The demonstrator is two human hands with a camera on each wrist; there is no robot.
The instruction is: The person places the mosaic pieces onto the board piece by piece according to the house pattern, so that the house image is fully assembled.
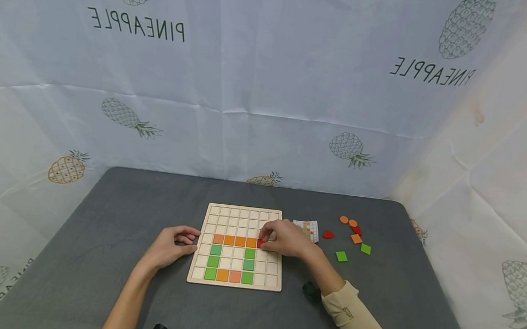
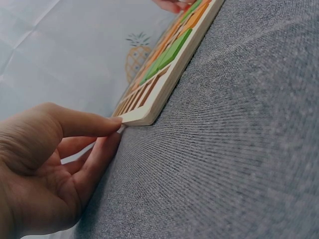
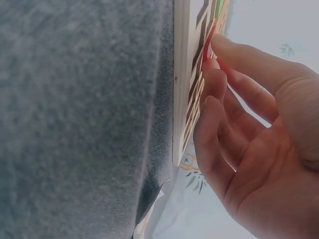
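Fingers [image 3: 219, 69] of the right hand [image 1: 287, 238] curl down onto the wooden grid board [image 1: 238, 246], pinching a red tile [image 1: 260, 243] at the right end of the orange row; the right wrist view shows the red piece on edge between fingertip and board, tilted rather than flat. Fingers [image 2: 89, 124] of the left hand [image 1: 173, 246] lie loosely curled and hold nothing; the forefinger tip touches the board's left edge, and the left wrist view shows that tip against the corner of the wooden frame.

On the board, orange tiles [image 1: 234, 241] run in a row across the middle; green tiles [image 1: 214, 255] go down below its left end, two more green ones below its right end, and a bottom row reads green, orange, paler orange, green; the other cells show bare wood.

The board lies flat on the grey counter [image 1: 90, 253]; just beside its upper right corner lies a small pattern card [image 1: 307, 228], partly behind the right hand; farther right, apart from the board, lie loose pieces [image 1: 354, 238], orange discs, red shapes, an orange square and two green squares. A pineapple-print cloth [image 1: 272, 79] hangs behind the counter.
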